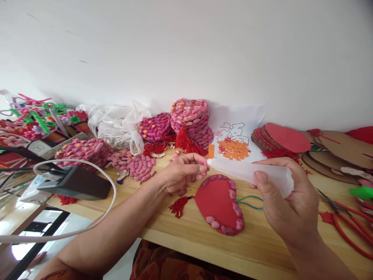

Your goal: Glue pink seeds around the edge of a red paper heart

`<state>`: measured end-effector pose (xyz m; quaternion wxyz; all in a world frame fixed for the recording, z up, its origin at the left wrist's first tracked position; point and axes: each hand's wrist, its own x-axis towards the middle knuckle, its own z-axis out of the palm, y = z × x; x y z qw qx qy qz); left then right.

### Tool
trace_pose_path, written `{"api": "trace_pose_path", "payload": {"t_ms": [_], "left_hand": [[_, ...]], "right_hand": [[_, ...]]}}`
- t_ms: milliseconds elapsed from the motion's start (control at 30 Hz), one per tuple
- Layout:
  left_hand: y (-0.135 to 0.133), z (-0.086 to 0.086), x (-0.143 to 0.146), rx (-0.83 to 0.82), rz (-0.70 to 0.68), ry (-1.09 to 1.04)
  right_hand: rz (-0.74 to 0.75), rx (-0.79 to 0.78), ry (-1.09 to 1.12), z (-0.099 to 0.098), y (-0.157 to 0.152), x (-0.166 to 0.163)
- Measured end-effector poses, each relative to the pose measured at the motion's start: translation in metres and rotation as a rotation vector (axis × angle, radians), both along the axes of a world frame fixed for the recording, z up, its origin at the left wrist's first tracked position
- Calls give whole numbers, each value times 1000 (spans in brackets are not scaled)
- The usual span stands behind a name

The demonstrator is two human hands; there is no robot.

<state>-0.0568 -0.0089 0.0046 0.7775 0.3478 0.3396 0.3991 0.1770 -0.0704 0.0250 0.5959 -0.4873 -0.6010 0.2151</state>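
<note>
My right hand (287, 198) is wrapped round a translucent white glue bottle (250, 173) held sideways, its tip pointing left. My left hand (183, 171) pinches something small at that tip; I cannot make out what it is. Below both hands a red oval card (217, 202) lies flat on the wooden table (204, 237), with pink pebble-like pieces stuck along its rim, a red tassel (179, 206) at its left end and a teal cord at its right.
Stacks of pink-covered ovals (190, 118) and loose pink pieces (136, 165) sit behind the hands. Plain red ovals (281, 138) and brown card shapes lie at the right, red-handled pliers (345, 225) nearer. A power strip (72, 181) with white cable is at the left.
</note>
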Motion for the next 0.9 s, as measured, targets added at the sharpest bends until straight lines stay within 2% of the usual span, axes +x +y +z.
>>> {"api": "trace_pose_path", "payload": {"t_ms": [167, 900], "left_hand": [[1, 0, 0, 9, -2, 15], [1, -3, -1, -18, 0, 14]], "right_hand": [[-43, -1, -43, -3, 1, 3], [-6, 7, -13, -3, 2, 2]]}}
